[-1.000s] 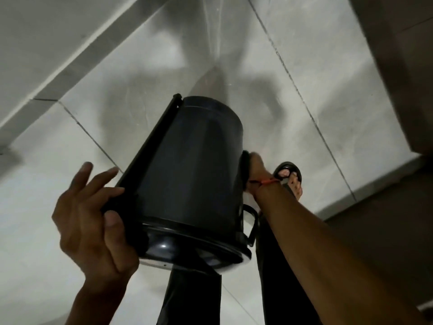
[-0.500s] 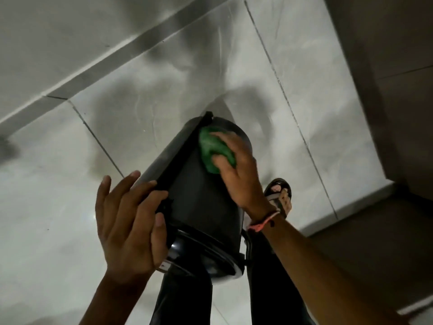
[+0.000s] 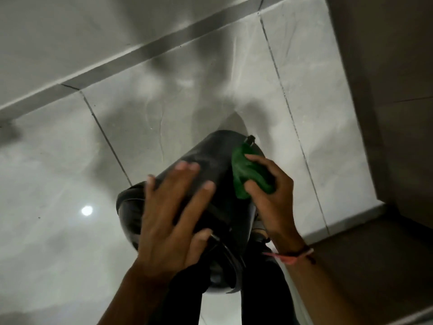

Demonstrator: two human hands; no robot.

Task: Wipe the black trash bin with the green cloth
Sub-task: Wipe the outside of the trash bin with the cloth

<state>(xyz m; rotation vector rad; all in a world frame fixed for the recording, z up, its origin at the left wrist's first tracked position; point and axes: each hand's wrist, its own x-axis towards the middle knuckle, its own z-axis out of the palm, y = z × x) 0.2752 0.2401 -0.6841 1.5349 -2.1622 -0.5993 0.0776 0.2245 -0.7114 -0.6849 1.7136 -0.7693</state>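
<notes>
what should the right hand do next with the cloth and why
Probably drag the green cloth down the side of the black trash bin toward the body. The right hand presses it near the bin's far end, while the left hand lies spread on the tilted bin, steadying it.

I'm looking at what seems a home interior, a tiled hallway or bathroom: glossy pale floor tiles (image 3: pixel 70 231) with dark grout lines, a ceiling light's reflection (image 3: pixel 87 210) at nine o'clock, and a brown wall (image 3: pixel 386 90) at two o'clock.
</notes>
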